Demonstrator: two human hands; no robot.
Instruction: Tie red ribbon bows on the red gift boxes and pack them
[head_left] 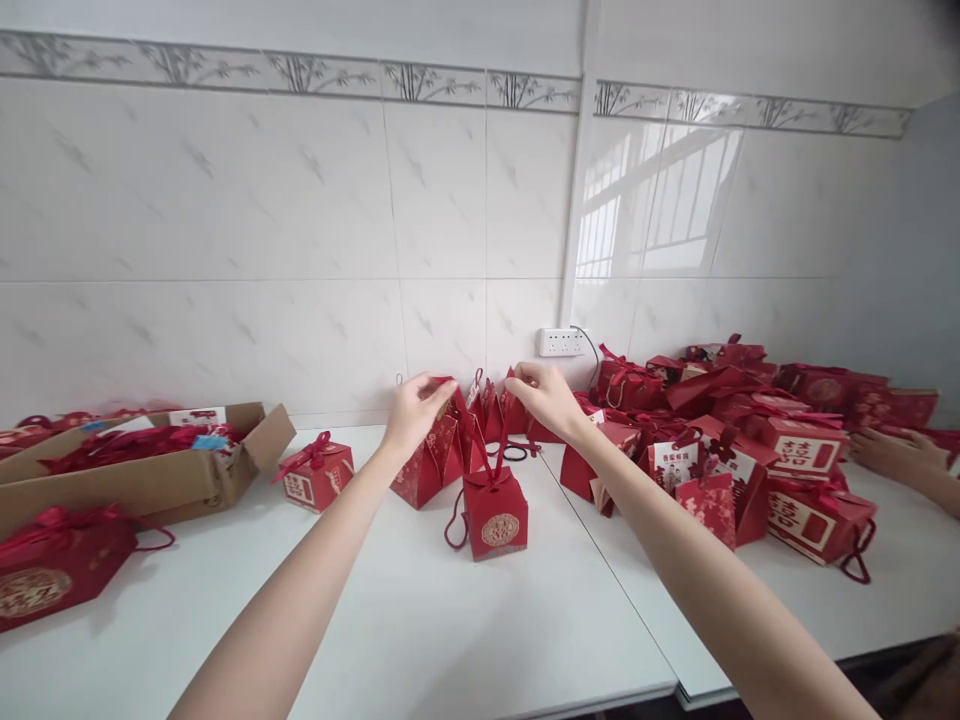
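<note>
A small red gift box (pixel 496 515) with a gold round emblem stands upright on the table in front of me. A red ribbon (pixel 500 452) rises from its top in two strands spread in a V. My left hand (pixel 420 408) pinches the end of the left strand. Up to the right, my right hand (pixel 546 398) is closed on the other strand's end. A dark red cord loop hangs at the box's left side. Close behind, below my left hand, stand more red boxes (pixel 429 462), partly covered by my hand and the ribbon.
An open cardboard box (pixel 202 485) at left holds red ribbons and packets. A red box with a bow (pixel 321 474) sits beside it. Red gift boxes (pixel 799 448) are piled at right, where another person's hand (pixel 896 455) reaches in. A power strip (pixel 561 343) is on the wall.
</note>
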